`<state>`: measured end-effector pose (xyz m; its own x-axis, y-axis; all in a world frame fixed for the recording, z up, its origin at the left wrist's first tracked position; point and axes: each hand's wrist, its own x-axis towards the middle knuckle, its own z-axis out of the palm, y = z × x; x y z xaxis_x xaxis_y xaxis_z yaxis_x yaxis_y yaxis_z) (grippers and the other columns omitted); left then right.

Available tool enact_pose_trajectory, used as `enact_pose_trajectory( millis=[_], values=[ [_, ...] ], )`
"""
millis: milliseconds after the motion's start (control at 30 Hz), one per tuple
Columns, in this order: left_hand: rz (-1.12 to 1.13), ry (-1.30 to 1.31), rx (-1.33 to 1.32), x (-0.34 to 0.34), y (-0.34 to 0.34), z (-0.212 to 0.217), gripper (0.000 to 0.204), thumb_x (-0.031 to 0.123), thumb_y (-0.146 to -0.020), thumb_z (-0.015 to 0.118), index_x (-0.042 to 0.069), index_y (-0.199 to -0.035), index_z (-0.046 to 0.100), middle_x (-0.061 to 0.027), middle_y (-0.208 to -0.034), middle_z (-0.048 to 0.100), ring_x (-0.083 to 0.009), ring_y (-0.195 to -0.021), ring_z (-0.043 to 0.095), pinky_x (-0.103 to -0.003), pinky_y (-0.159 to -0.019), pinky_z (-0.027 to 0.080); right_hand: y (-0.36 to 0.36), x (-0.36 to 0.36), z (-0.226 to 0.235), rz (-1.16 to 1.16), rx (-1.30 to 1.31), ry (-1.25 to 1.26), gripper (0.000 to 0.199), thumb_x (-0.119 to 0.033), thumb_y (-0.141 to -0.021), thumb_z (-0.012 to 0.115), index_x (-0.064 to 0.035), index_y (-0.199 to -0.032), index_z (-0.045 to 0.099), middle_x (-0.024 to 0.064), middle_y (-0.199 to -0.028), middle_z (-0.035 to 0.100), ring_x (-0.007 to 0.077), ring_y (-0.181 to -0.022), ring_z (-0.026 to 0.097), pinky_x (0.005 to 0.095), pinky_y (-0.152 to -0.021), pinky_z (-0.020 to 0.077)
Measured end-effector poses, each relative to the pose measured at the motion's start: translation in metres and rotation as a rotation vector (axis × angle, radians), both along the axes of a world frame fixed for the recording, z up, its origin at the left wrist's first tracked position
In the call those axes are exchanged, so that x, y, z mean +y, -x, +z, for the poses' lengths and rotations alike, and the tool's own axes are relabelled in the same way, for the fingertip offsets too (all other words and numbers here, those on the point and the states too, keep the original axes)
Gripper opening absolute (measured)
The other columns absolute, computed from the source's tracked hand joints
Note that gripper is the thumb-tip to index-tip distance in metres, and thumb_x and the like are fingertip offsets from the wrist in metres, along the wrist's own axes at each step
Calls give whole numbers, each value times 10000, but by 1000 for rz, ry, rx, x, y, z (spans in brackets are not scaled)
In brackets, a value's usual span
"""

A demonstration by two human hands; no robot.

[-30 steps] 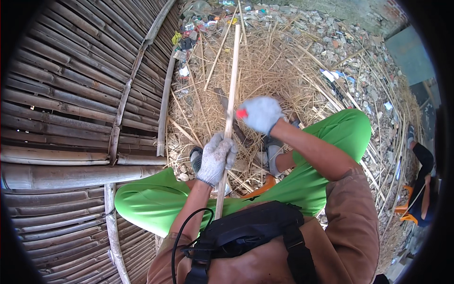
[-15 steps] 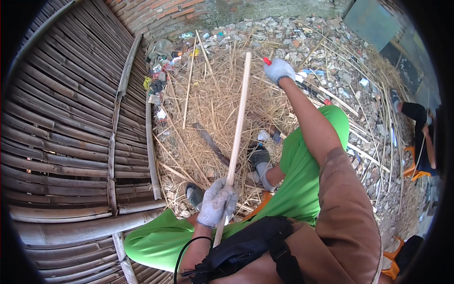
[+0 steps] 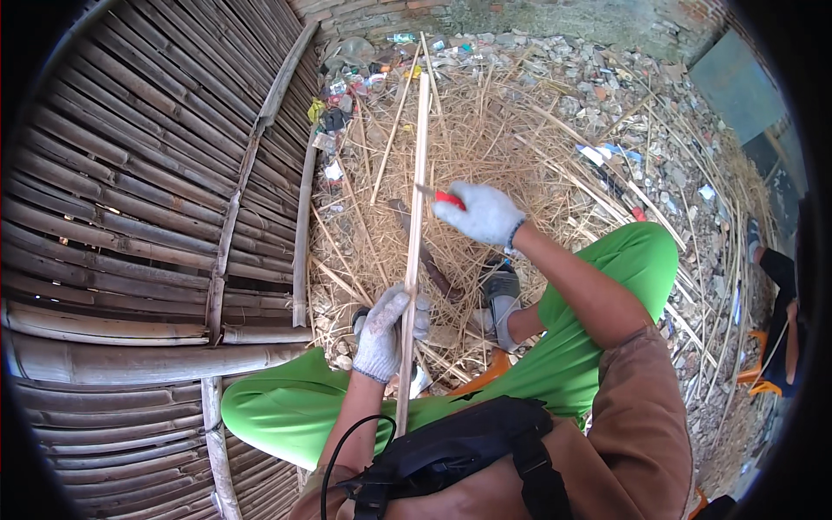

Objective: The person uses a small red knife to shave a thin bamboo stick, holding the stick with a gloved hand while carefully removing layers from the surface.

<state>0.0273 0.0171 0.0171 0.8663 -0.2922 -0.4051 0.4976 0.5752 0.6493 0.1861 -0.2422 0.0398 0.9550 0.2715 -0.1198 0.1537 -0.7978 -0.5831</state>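
A long, pale bamboo strip [image 3: 419, 173] stands lengthwise in front of me, its lower end by my lap. Wrapped round its lower part is my left hand [image 3: 385, 334], in a whitish knit glove. My right hand [image 3: 482, 213], gloved as well, grips a knife by its red handle [image 3: 450, 200]. The short blade meets the strip's right edge, about midway between my left hand and the strip's far end; whether it cuts in I cannot tell. On the shavings behind the strip lies a dark, long-bladed tool [image 3: 427, 257], partly hidden.
Bamboo shavings [image 3: 485, 113] cover the ground before me, with rubble and litter around them. A bamboo slat wall [image 3: 130, 208] rises on the left, a brick wall [image 3: 537, 16] at the back. More strips [image 3: 598, 195] lie to the right. Another person [image 3: 780, 286] sits at the far right.
My right hand has drawn the knife back toward me, from beyond the strip's far end to its middle. The strip now points more straight ahead, and the view has shifted slightly.
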Motion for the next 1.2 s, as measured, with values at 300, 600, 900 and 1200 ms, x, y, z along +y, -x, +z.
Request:
enact_pose_trajectory(
  millis=[300, 600, 900, 1200],
  values=[
    [4, 77, 6, 11, -4, -11, 320, 292, -1067, 713, 59, -1260, 609, -86, -1070, 659, -154, -810, 600, -290, -662, 495, 32, 27, -17, 191, -67, -43, 621, -690, -1069, 508, -100, -1123, 693, 244, -949, 756, 471, -897, 742, 583, -821, 568],
    [-15, 198, 25, 12, -6, -13, 305, 271, -1076, 702, 46, -1261, 614, -68, -1043, 649, -125, -768, 579, -250, -585, 470, 43, 31, -16, 243, -64, -40, 588, -645, -1073, 501, -100, -1125, 717, 227, -935, 768, 438, -893, 762, 564, -796, 594],
    [95, 32, -48, 15, -12, -25, 337, 302, -1070, 652, 24, -1260, 647, -103, -967, 684, -151, -668, 594, -269, -542, 465, 75, 55, -21, 392, -163, 39, 560, -615, -1072, 529, -86, -988, 693, 223, -789, 731, 441, -741, 746, 570, -679, 585],
    [166, -172, -65, 6, -2, -25, 272, 184, -1086, 578, -22, -1247, 651, -91, -872, 654, -161, -650, 585, -285, -533, 447, 78, 61, -29, 435, -203, 84, 590, -659, -1036, 539, -121, -899, 739, 175, -762, 750, 386, -717, 773, 548, -646, 610]
  ],
)
